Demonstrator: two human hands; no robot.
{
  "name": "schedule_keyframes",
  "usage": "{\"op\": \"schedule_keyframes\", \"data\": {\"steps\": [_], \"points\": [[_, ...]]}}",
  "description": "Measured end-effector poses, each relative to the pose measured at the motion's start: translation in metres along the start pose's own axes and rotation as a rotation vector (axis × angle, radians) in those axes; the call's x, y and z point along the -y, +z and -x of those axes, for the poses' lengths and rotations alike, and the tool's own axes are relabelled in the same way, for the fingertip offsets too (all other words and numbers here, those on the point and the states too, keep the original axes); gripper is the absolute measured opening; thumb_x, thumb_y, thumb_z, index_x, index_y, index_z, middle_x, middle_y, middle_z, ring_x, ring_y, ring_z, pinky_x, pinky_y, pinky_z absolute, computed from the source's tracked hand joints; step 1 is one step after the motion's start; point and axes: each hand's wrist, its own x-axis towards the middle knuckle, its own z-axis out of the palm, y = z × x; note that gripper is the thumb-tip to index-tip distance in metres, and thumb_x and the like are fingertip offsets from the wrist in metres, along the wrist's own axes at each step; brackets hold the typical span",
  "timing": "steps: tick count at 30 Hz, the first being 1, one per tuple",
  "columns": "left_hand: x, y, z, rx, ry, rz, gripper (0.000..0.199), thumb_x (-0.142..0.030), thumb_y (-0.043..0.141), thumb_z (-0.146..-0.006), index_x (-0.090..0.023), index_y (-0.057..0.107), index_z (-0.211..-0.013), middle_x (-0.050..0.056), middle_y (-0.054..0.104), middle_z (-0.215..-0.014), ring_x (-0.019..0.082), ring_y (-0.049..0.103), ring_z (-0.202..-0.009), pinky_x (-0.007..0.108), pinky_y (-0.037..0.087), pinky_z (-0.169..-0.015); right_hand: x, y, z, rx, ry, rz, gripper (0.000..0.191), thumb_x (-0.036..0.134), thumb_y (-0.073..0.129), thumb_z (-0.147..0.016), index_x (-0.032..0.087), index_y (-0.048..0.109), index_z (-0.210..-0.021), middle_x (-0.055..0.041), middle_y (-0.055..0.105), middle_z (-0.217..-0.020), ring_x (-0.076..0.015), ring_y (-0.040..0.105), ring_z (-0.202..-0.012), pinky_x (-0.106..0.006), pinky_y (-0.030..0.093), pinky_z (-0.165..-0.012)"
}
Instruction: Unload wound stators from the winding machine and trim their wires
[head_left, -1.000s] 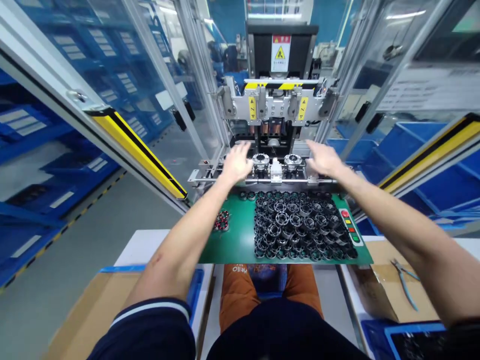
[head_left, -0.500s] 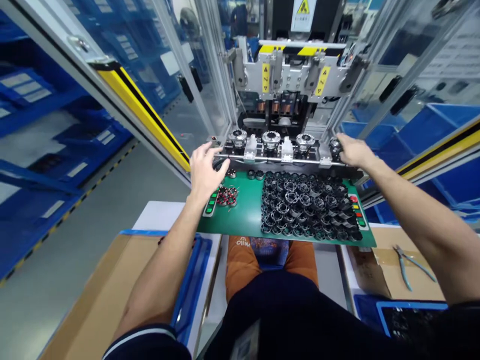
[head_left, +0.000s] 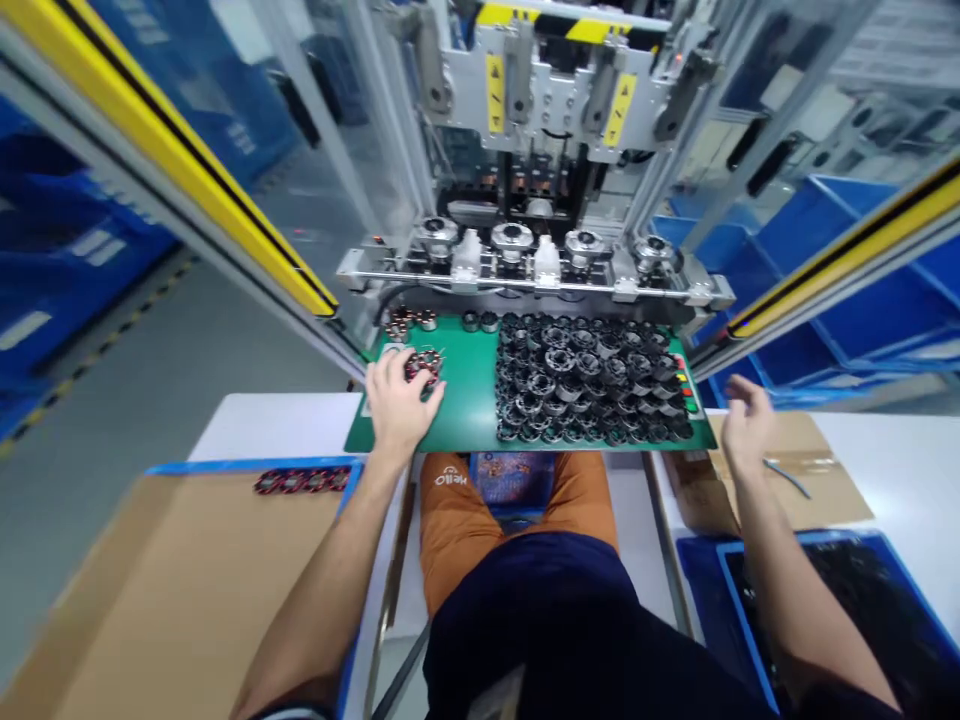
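My left hand (head_left: 401,400) rests over the left part of the green board (head_left: 469,385), its fingers curled round some red-and-copper wound rings (head_left: 424,366). Blurred by motion, my right hand (head_left: 747,420) is off the board's right end, above the cardboard, its fingers bent; whether it holds anything is unclear. Many black rings (head_left: 589,380) stand in a dense block on the board's right half. Two small dark rings (head_left: 480,321) sit at its back edge, and copper-coloured rings (head_left: 399,325) at its back left corner. Behind the board, several round metal fixtures (head_left: 512,238) line a rail.
The machine head (head_left: 555,95) hangs above the fixtures between slanted yellow-black posts (head_left: 187,160). Cardboard (head_left: 187,560) and a row of red rings (head_left: 300,481) lie at left. At right are cardboard (head_left: 810,465), partly covered pliers (head_left: 787,478) and a blue-rimmed tray (head_left: 855,580).
My left hand has moved from the rail down to the wound rings. My right hand has left the rightmost fixture and swung down past the board's right end. The view has shifted.
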Motion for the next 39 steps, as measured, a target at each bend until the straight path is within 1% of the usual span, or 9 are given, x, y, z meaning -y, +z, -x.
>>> {"op": "schedule_keyframes", "data": {"steps": [4, 10, 13, 17, 22, 26, 32, 35, 39], "points": [[0.018, 0.011, 0.004, -0.135, 0.157, 0.107, 0.024, -0.05, 0.084, -0.107, -0.026, 0.086, -0.103, 0.014, 0.071, -0.167, 0.049, 0.056, -0.168, 0.081, 0.039, -0.141, -0.028, 0.009, 0.056, 0.016, -0.002, -0.019, 0.054, 0.046, 0.051, -0.09, 0.02, 0.079, -0.128, -0.0184, 0.086, -0.123, -0.0336, 0.082, -0.109, -0.058, 0.069, -0.106], [0.042, 0.024, 0.013, -0.373, 0.204, 0.301, 0.035, -0.049, 0.095, -0.099, -0.026, 0.075, -0.113, 0.007, 0.083, -0.139, 0.038, 0.083, -0.129, 0.066, 0.066, -0.116, -0.047, 0.027, 0.07, -0.043, -0.11, -0.067, 0.046, 0.038, 0.048, -0.085, 0.022, 0.081, -0.113, -0.0178, 0.086, -0.132, -0.0363, 0.08, -0.13, -0.061, 0.062, -0.122], [0.02, 0.033, 0.027, -0.551, 0.177, 0.421, 0.066, -0.053, 0.108, -0.079, -0.024, 0.062, -0.116, 0.007, 0.085, -0.126, 0.038, 0.088, -0.116, 0.062, 0.072, -0.102, -0.051, 0.028, 0.068, -0.047, -0.16, -0.069, 0.044, 0.035, 0.049, -0.084, 0.023, 0.082, -0.111, -0.0174, 0.086, -0.133, -0.0365, 0.081, -0.131, -0.061, 0.061, -0.124], [-0.056, 0.036, 0.075, -0.658, 0.076, 0.625, 0.083, -0.051, 0.111, -0.072, -0.025, 0.055, -0.128, 0.006, 0.082, -0.118, 0.034, 0.091, -0.101, 0.05, 0.076, -0.081, -0.057, 0.027, 0.061, -0.014, -0.216, -0.041, 0.042, 0.033, 0.049, -0.085, 0.024, 0.082, -0.11, -0.0149, 0.087, -0.127, -0.0344, 0.082, -0.126, -0.059, 0.063, -0.122], [-0.133, -0.001, 0.136, -0.396, 0.139, 0.682, 0.081, -0.03, 0.109, -0.086, -0.025, 0.064, -0.152, 0.008, 0.075, -0.143, 0.022, 0.089, -0.094, 0.038, 0.079, -0.08, -0.057, 0.005, 0.059, 0.015, -0.255, 0.003, 0.042, 0.032, 0.054, -0.086, 0.022, 0.08, -0.117, -0.017, 0.084, -0.135, -0.0381, 0.076, -0.137, -0.067, 0.054, -0.131], [-0.153, -0.041, 0.153, -0.095, 0.172, 0.789, 0.061, -0.036, 0.105, -0.097, -0.029, 0.076, -0.15, 0.007, 0.076, -0.155, 0.021, 0.09, -0.1, 0.032, 0.08, -0.079, -0.006, -0.026, 0.107, -0.086, -0.293, -0.198, 0.046, 0.04, 0.053, -0.109, 0.027, 0.069, -0.15, -0.0179, 0.072, -0.151, -0.0407, 0.071, -0.147, -0.066, 0.057, -0.128], [-0.18, -0.065, 0.149, 0.111, 0.301, 0.868, 0.062, -0.025, 0.101, -0.098, -0.029, 0.078, -0.156, 0.009, 0.072, -0.171, 0.026, 0.089, -0.123, 0.026, 0.079, -0.077, 0.119, -0.041, 0.212, 0.896, 0.04, -0.805, 0.065, 0.062, 0.079, -0.112, 0.04, 0.062, -0.171, -0.0073, 0.085, -0.132, -0.0285, 0.086, -0.11, -0.047, 0.075, -0.1], [-0.196, -0.062, 0.145, 0.184, 0.345, 0.867, 0.057, -0.028, 0.103, -0.097, -0.032, 0.081, -0.15, 0.006, 0.072, -0.171, 0.031, 0.081, -0.144, 0.027, 0.079, -0.078, 0.141, -0.035, 0.225, 1.053, 0.091, -0.989, 0.075, 0.058, 0.089, -0.105, 0.038, 0.062, -0.172, -0.0044, 0.087, -0.128, -0.0266, 0.087, -0.112, -0.043, 0.077, -0.098], [-0.202, -0.054, 0.148, 0.172, 0.34, 0.936, 0.05, -0.033, 0.102, -0.1, -0.026, 0.082, -0.146, 0.009, 0.075, -0.166, 0.03, 0.085, -0.136, 0.03, 0.079, -0.077, 0.135, -0.039, 0.224, 1.006, 0.108, -1.054, 0.061, 0.048, 0.091, -0.104, 0.041, 0.071, -0.161, -0.0017, 0.088, -0.118, -0.031, 0.089, -0.109, -0.051, 0.079, -0.095]]}}
